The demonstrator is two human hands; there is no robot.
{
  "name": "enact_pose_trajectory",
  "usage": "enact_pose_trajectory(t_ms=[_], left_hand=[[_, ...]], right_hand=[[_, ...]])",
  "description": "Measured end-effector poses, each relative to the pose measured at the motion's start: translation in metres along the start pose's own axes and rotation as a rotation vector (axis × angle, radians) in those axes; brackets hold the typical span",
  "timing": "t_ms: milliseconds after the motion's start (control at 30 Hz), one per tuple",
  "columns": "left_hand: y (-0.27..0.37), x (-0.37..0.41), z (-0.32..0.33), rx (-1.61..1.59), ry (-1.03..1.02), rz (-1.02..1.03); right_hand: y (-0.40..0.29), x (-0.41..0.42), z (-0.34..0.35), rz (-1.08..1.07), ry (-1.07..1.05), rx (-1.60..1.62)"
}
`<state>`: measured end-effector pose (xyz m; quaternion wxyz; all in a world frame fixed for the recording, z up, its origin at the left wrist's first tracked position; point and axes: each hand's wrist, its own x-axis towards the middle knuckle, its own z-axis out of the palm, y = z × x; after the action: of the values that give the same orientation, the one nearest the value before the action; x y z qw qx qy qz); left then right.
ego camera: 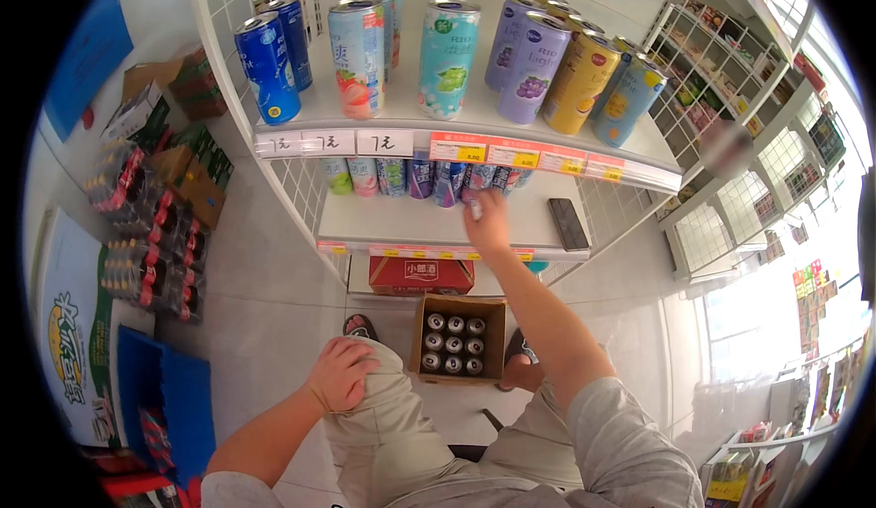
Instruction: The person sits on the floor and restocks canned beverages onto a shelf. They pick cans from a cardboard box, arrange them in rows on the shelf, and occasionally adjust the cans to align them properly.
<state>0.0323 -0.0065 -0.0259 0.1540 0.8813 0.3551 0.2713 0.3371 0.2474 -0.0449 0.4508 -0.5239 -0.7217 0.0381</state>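
Note:
My right hand [487,221] reaches over the lower white shelf [410,224] to the front of a pink-and-blue can [478,177]. Something small and pale shows by its fingers, and whether they grip anything is unclear. To the left of that can stand a blue-purple can [449,183], a dark purple can [420,177] and several others in a row. My left hand [342,374] rests on my left knee, fingers slightly spread, holding nothing. Between my feet an open cardboard box [415,344] holds several upright cans [454,344].
A black phone [568,223] lies right on the lower shelf. Above, the upper shelf [404,123] carries tall cans, including a teal one [449,60]. A red carton [421,275] sits underneath. Wrapped bottle packs [154,248] and a blue bin [188,398] stand left.

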Motion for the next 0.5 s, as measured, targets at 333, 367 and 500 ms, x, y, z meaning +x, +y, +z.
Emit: enact_pose_trajectory(t_ms=[333,367,500], left_hand=[[0.002,0.003,0.004,0.015,0.018,0.001],[0.002,0.001,0.004,0.018,0.024,-0.001],[0.003,0.0,0.005,0.019,0.026,-0.017]], right_hand=[[-0.004,0.017,0.054,0.331,-0.423,0.057],[-0.006,0.013,0.054,0.311,-0.419,0.064],[0.013,0.002,0.036,0.213,-0.39,-0.064]])
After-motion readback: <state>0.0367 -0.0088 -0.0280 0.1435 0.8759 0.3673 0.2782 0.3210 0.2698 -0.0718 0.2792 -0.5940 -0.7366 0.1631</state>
